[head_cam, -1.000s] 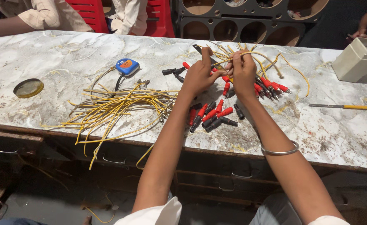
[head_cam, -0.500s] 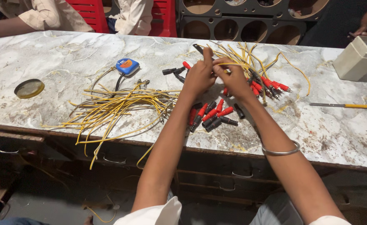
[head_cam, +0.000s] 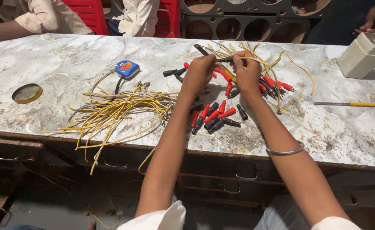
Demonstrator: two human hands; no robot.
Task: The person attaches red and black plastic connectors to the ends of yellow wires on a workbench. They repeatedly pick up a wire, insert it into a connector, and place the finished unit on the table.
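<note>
**Two hands pinch a yellow lead over a marble bench**

The left hand (head_cam: 199,73) and the right hand (head_cam: 246,72) meet above the marble worktop (head_cam: 68,64), fingers pressed together. Between them they pinch a yellow wire (head_cam: 255,59) with a dark plug at its end; which hand grips the plug itself is hard to tell. The wire arcs away to the right and drops to the worktop. A metal bangle (head_cam: 286,150) circles the right forearm.

Just below the hands lies a loose heap of red and black plug sleeves (head_cam: 215,116), touching one another. More red-tipped leads (head_cam: 277,85) fan out just right of the right hand. To the left, a tangled bundle of yellow wires (head_cam: 115,111) spills over the front edge. A blue tape measure (head_cam: 127,68) sits behind that bundle, and a round brass-coloured lid (head_cam: 27,93) lies well apart at far left.

At far right stands an open beige plastic box (head_cam: 363,55); its contents are not visible. A yellow-handled screwdriver (head_cam: 352,104) lies near it.
</note>
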